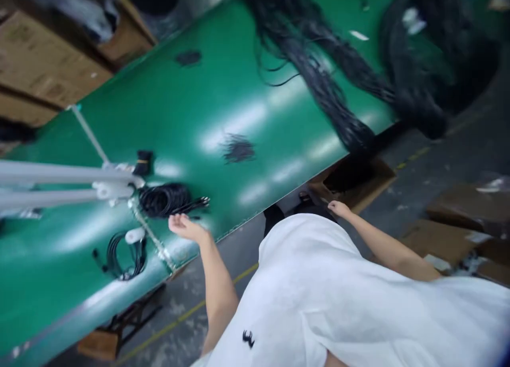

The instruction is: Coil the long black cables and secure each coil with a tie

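My left hand (184,227) is held at the front edge of the green table, palm turned up and fingers loosely bent, with nothing seen in it. Just beyond it lies a coil of black cable (165,199), its ends pointing right; I cannot tell whether the fingertips touch it. Low on the right, my right hand (339,208) hangs beside an open cardboard box (374,186) under the table edge. Its fingers are small and blurred, so their grip does not show. A second, looser cable coil (115,255) with a white tag lies to the left.
Long bundles of black cable (319,80) cross the green table (223,96) and hang over its edge. A pile of short black pieces (239,148) lies mid-table. Grey metal bars (59,173) reach in from the left. Cardboard boxes (442,239) stand on the right.
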{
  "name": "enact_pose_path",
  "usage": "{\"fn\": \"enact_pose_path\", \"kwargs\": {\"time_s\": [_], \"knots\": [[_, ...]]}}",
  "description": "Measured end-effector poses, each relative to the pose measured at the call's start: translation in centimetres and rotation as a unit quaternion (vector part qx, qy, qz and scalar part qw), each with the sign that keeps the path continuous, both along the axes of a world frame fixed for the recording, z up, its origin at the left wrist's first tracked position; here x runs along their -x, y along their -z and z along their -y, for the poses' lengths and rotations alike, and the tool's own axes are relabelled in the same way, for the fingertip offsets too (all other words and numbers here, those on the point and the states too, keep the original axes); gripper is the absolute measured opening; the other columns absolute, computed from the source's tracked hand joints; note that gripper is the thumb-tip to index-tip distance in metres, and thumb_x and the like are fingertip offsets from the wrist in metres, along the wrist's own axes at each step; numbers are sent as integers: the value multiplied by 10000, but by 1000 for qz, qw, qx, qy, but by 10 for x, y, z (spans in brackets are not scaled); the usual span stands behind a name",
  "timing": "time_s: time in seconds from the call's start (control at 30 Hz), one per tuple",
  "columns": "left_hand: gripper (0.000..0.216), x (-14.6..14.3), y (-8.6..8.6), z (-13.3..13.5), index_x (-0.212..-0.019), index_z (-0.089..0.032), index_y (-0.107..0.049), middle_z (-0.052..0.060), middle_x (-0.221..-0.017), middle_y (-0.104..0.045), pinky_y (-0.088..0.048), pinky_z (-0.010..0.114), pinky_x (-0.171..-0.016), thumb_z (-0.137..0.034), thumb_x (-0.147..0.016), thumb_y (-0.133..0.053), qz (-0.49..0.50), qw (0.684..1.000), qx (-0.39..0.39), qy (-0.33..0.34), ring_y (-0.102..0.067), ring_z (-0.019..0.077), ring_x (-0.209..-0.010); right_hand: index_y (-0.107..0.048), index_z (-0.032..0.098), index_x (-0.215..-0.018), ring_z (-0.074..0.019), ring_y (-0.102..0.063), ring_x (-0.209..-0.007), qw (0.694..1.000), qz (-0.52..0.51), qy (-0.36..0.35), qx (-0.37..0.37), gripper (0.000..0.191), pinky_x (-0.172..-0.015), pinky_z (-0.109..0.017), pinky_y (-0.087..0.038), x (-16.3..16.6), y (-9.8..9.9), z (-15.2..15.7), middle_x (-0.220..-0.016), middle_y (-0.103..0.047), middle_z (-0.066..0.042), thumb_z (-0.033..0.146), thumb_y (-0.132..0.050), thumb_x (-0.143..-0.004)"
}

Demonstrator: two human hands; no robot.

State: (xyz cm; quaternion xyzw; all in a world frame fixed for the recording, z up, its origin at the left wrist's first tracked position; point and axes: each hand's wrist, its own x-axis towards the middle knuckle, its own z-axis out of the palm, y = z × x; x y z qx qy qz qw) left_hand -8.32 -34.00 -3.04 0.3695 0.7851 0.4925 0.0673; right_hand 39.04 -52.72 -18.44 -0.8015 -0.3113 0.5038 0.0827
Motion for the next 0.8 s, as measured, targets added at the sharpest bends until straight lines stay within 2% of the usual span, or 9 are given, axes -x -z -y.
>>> {"fn": "enact_pose_path", "kwargs": {"time_s": [0.1, 0.17, 0.3, 0.37, 0.43, 0.53, 0.67, 0.73, 0.8], "knots": [[308, -69, 32, 53, -1195, -158, -516, 81, -1057, -636, -521, 328, -947, -268, -923, -424, 66, 976, 91, 184, -660, 158, -970, -599, 142, -1221, -184, -627, -1015, 997, 53, 53, 10, 364, -873, -394, -553, -55, 14, -8, -1180, -623, -89, 391, -583, -956], [296, -120, 50, 91, -1134, -174, -575, 63, -985, -662, -533, 330, -928, -346, -915, -474, 93, 946, 165, 264, -669, 156, -910, -577, 147, -1265, -197, -618, -1051, 994, 91, 53, -7, 393, -891, -410, -548, -92, 22, -29, -1225, -606, -99, 390, -581, -957], [331, -208, 70, 150, -1086, -188, -635, 64, -985, -702, -549, 334, -914, -432, -884, -538, 122, 906, 252, 318, -688, 169, -909, -559, 153, -1294, -205, -606, -1083, 988, 144, -9, -47, 414, -914, -419, -537, -150, 34, -88, -1264, -587, -109, 406, -559, -967], [335, -242, 72, 174, -1073, -184, -648, 68, -980, -713, -551, 343, -917, -438, -873, -560, 130, 896, 276, 323, -694, 174, -903, -573, 143, -1268, -200, -612, -1061, 985, 151, -59, -55, 407, -908, -412, -535, -164, 36, -108, -1227, -603, -109, 417, -554, -968], [317, -269, 69, 194, -1076, -184, -655, 68, -977, -722, -545, 348, -927, -414, -882, -556, 128, 886, 295, 333, -697, 175, -900, -595, 130, -1225, -198, -614, -1052, 980, 149, -114, -66, 391, -918, -414, -527, -170, 33, -114, -1192, -617, -109, 417, -565, -962], [270, -300, 65, 213, -1095, -188, -660, 67, -997, -731, -531, 352, -957, -329, -903, -533, 116, 867, 321, 364, -699, 175, -926, -614, 125, -1183, -200, -609, -1068, 967, 139, -188, -100, 369, -952, -430, -503, -173, 19, -99, -1179, -625, -102, 414, -572, -957], [237, -336, 65, 216, -1093, -184, -667, 81, -1062, -729, -509, 358, -1003, -213, -894, -541, 104, 848, 351, 384, -691, 181, -1012, -651, 93, -1032, -242, -599, -1110, 944, 115, -258, -170, 287, -954, -400, -456, -184, -10, -71, -1131, -656, -159, 327, -492, -985], [238, -356, 67, 213, -1092, -194, -675, 76, -1091, -723, -494, 360, -1027, -196, -880, -568, 100, 838, 349, 407, -680, 182, -1047, -654, 94, -910, -268, -597, -1116, 932, 97, -278, -211, 286, -919, -360, -440, -192, -32, -65, -1092, -669, -195, 286, -454, -981], [305, -377, 68, 210, -1165, -203, -655, 83, -1154, -702, -479, 380, -1048, -204, -866, -594, 88, 819, 339, 456, -661, 193, -1091, -632, 125, -822, -240, -619, -1039, 921, 66, -291, -252, 329, -865, -312, -440, -192, -63, -62, -1008, -689, -163, 303, -408, -985]]}}
